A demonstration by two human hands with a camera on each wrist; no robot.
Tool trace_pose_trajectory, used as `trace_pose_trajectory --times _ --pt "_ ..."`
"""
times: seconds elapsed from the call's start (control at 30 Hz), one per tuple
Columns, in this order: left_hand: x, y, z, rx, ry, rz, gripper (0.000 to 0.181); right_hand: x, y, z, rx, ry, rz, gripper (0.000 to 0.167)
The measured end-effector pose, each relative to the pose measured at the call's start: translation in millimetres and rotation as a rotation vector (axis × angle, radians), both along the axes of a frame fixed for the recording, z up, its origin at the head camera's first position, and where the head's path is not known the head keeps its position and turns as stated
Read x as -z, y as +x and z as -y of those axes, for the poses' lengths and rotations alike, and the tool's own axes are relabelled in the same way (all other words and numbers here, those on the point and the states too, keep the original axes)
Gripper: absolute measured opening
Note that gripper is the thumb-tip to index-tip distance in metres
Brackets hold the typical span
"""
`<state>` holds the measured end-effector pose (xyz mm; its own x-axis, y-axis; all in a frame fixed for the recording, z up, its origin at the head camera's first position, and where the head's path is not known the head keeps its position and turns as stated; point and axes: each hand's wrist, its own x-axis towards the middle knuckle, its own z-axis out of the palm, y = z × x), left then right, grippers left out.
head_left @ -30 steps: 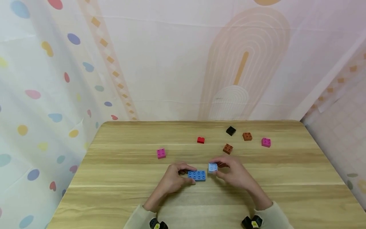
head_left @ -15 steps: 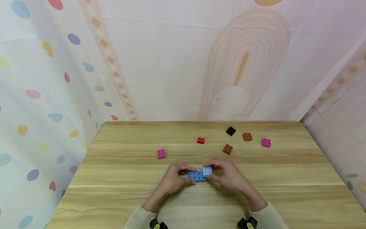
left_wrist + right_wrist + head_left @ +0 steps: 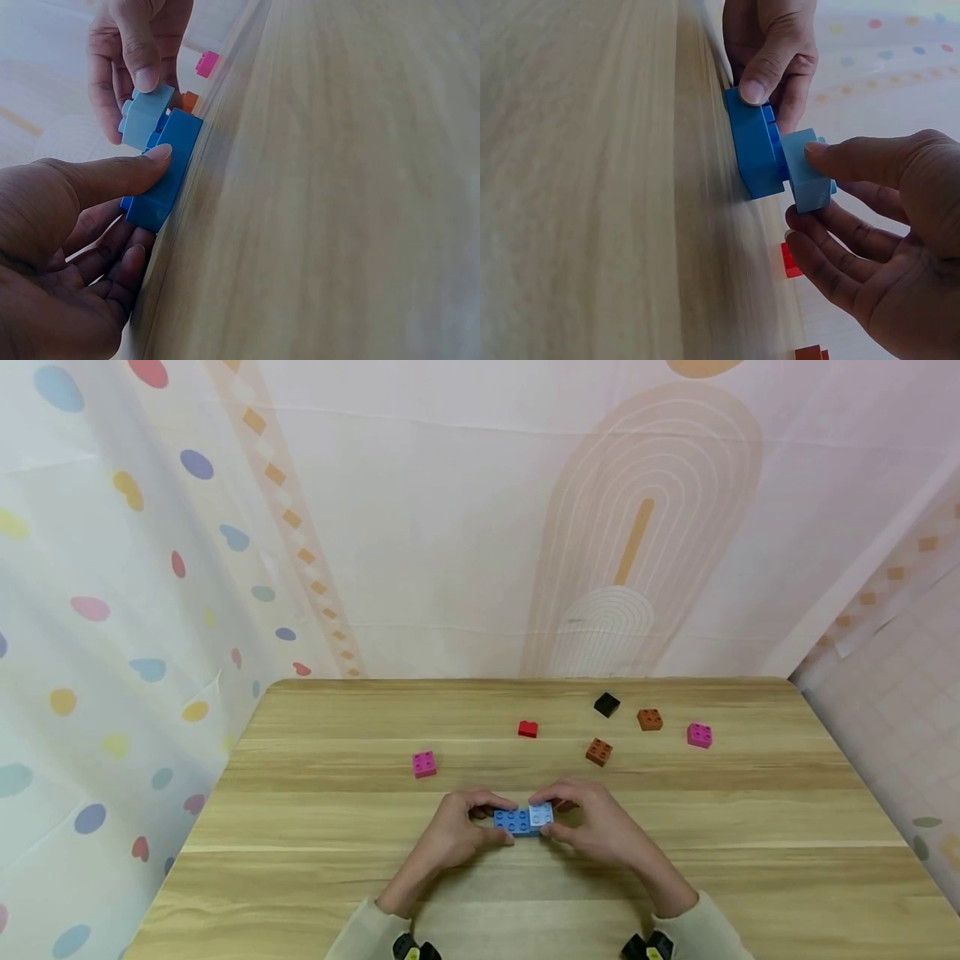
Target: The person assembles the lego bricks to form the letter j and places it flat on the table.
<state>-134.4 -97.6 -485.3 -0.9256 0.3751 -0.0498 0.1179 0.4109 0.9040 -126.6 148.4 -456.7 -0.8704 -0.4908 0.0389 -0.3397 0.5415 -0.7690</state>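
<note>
The long blue brick point(image 3: 512, 822) lies on the table, its studs up, gripped at its left end by my left hand point(image 3: 462, 831). My right hand point(image 3: 600, 827) pinches a small light-blue brick point(image 3: 541, 814) over the long brick's right end. In the left wrist view the light-blue brick point(image 3: 146, 118) sits at the far end of the blue brick point(image 3: 166, 172), slightly tilted. A narrow gap shows between the light-blue brick point(image 3: 808, 171) and the blue brick point(image 3: 756, 146) in the right wrist view; whether they touch anywhere I cannot tell.
Beyond the hands on the wooden table point(image 3: 315, 827) lie a pink brick point(image 3: 423, 764) at left, a red piece point(image 3: 528, 728), a black brick point(image 3: 607, 704), two brown bricks point(image 3: 598, 752) and another pink brick point(image 3: 700, 735) at right. A patterned curtain point(image 3: 435, 527) hangs behind.
My right hand has moved left with the light-blue brick, from beside the long blue brick to over its right end. My left hand has kept its grip and place.
</note>
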Motion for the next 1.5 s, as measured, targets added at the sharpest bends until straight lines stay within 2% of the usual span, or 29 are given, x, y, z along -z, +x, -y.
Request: trace_pose_trajectory --times 0.23,0.57,0.87,1.0,1.13,1.3,1.5 --pt "1.1 -0.5 0.0 -0.004 -0.007 0.027 0.032 1.1 1.1 2 0.012 -0.003 0.014 0.031" --pt "1.6 0.4 1.7 -0.001 0.025 0.046 0.032 2.5 3.8 7 0.056 -0.006 0.032 0.032" --pt "0.9 0.3 1.8 -0.004 0.023 0.05 0.031 5.7 0.7 4 0.022 -0.006 0.006 0.028" --pt "1.0 -0.2 1.7 -0.004 0.016 0.054 0.031 8.6 -0.1 3 0.02 -0.02 0.042 0.031" --pt "1.6 0.5 2.3 -0.012 0.014 0.055 0.031 12.3 0.5 5 0.029 -0.041 0.089 0.026" --pt "1.7 1.5 2.3 -0.015 0.021 0.05 0.031 14.2 1.4 7 0.053 -0.05 0.086 0.024" --pt "2.1 0.1 4.2 0.013 0.029 0.047 0.03 13.0 1.9 8 0.064 -0.043 0.09 0.024"
